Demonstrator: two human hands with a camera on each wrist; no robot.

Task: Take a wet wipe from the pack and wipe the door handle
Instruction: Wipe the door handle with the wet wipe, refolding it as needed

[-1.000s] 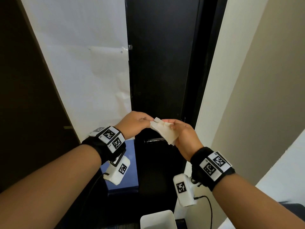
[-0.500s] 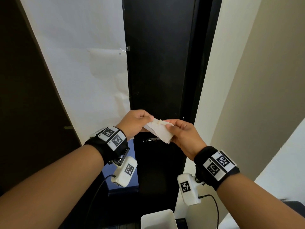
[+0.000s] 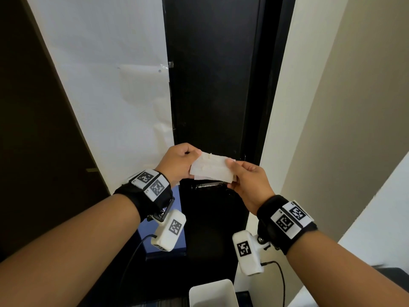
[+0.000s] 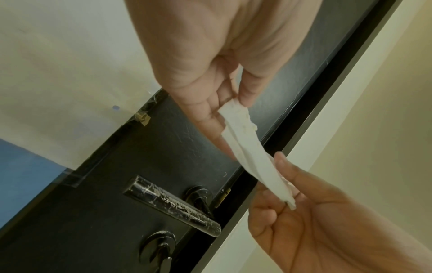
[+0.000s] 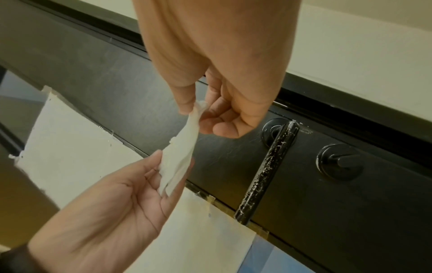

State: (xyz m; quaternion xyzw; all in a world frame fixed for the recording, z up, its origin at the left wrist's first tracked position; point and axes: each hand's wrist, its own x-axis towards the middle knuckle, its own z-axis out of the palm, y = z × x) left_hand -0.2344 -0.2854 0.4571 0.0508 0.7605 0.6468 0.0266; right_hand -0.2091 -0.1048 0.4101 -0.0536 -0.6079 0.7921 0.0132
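A white wet wipe [image 3: 211, 168] is stretched between both hands in front of a black door [image 3: 212, 85]. My left hand [image 3: 180, 161] pinches its left end and my right hand [image 3: 245, 180] pinches its right end. The wipe [image 4: 254, 157] is folded into a narrow strip in the left wrist view, and the same wipe [image 5: 180, 157] runs between the two hands in the right wrist view. A black lever door handle [image 4: 173, 205], speckled with white marks, sits just below the hands. Most of the handle [image 3: 209, 185] is covered by the wipe in the head view. The wipe pack is out of sight.
White paper [image 3: 106, 85] is taped over the panel left of the door. A round thumb-turn lock [image 5: 339, 162] sits beside the handle [image 5: 268, 170]. A white bin [image 3: 213, 293] stands on the floor below. A cream wall [image 3: 354, 107] runs along the right.
The hands have drawn apart and the wipe has spread from a bunched wad into a wider flat piece. Both hands stay just above the handle.
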